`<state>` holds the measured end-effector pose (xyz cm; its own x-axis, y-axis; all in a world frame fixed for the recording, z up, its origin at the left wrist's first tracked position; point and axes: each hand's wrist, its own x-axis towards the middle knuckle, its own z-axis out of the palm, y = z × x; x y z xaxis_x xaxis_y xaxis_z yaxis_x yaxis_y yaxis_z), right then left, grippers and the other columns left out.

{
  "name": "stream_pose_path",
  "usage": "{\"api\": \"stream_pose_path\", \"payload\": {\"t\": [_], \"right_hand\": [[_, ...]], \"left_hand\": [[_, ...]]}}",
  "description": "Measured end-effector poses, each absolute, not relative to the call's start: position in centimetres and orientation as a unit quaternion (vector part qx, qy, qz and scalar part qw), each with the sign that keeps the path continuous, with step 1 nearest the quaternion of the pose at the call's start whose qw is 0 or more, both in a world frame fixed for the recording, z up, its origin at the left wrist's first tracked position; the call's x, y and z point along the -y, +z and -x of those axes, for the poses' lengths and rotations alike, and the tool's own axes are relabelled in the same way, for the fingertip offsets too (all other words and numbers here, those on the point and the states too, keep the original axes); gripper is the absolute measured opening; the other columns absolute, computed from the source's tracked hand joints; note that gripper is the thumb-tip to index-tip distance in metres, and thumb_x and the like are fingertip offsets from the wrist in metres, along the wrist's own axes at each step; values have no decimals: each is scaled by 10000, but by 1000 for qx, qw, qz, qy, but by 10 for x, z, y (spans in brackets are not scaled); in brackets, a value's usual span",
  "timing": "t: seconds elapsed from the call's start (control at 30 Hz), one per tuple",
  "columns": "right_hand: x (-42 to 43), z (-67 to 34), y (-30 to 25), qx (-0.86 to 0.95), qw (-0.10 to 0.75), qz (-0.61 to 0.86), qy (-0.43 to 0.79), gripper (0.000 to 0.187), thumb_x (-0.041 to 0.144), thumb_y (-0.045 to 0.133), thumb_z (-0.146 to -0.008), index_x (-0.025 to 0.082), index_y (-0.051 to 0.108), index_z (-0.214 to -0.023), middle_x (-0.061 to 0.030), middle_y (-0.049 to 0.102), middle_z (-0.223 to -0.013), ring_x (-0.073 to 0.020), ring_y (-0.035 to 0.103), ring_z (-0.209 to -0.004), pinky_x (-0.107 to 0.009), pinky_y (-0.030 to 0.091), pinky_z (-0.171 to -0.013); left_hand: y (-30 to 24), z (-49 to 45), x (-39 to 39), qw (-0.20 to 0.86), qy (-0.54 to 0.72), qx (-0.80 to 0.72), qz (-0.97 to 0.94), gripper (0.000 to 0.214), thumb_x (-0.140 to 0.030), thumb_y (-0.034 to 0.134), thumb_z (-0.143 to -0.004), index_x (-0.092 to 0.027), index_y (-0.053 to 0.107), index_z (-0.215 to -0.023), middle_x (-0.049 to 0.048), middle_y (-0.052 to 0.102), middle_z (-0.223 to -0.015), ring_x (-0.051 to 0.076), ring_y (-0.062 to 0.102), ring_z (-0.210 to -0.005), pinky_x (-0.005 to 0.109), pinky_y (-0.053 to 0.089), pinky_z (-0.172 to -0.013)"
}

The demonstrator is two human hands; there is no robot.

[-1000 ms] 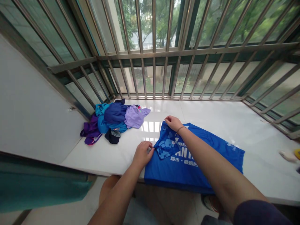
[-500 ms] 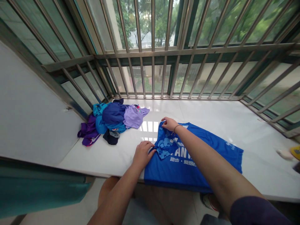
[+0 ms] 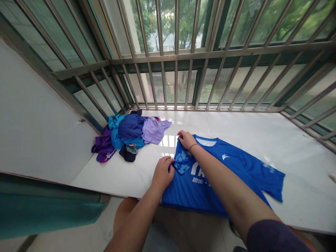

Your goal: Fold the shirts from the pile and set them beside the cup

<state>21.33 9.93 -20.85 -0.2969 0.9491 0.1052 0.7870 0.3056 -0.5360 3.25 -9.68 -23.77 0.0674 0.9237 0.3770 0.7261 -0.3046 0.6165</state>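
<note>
A blue sports shirt [image 3: 236, 168] with white lettering lies flat on the white window ledge [image 3: 246, 126], its lower hem hanging over the front edge. Its left sleeve is folded inward onto the chest. My left hand [image 3: 162, 173] pinches the near corner of that folded sleeve. My right hand [image 3: 186, 139] grips the far edge of the sleeve by the shoulder, with a thin band on the wrist.
A heap of purple, teal and navy clothes [image 3: 130, 134] sits at the ledge's left end against the white wall [image 3: 31, 129]. Metal window bars [image 3: 199, 56] fence the ledge at the back and right. A teal cloth [image 3: 47, 213] hangs below at left.
The shirt's right side has spread open, showing the white collar and right sleeve. Both hands stayed on the folded left sleeve, shifting slightly.
</note>
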Motion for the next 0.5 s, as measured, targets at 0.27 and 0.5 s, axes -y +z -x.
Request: {"api": "stream_pose_path", "payload": {"t": [0.27, 0.5], "right_hand": [[-61, -237, -190, 819, 205, 519, 131, 409, 288, 573, -1070, 168, 682, -1445, -171, 687, -1477, -318, 569, -1427, -484, 401, -1269], [90, -329, -202, 861, 145, 486, 29, 549, 444, 569, -1082, 317, 587, -1615, -82, 425, -1778, -361, 314, -1680, -621, 299, -1348]], "left_hand": [[-234, -34, 95, 125, 360, -583, -718, 154, -220, 616, -1004, -244, 764, -1035, 113, 750, -1222, 303, 701, -1198, 523, 590, -1103], [-236, -34, 94, 112, 353, -584, -723, 140, -213, 619, -995, -236, 754, -1023, 120, 754, -1228, 309, 698, -1198, 517, 584, -1104]]}}
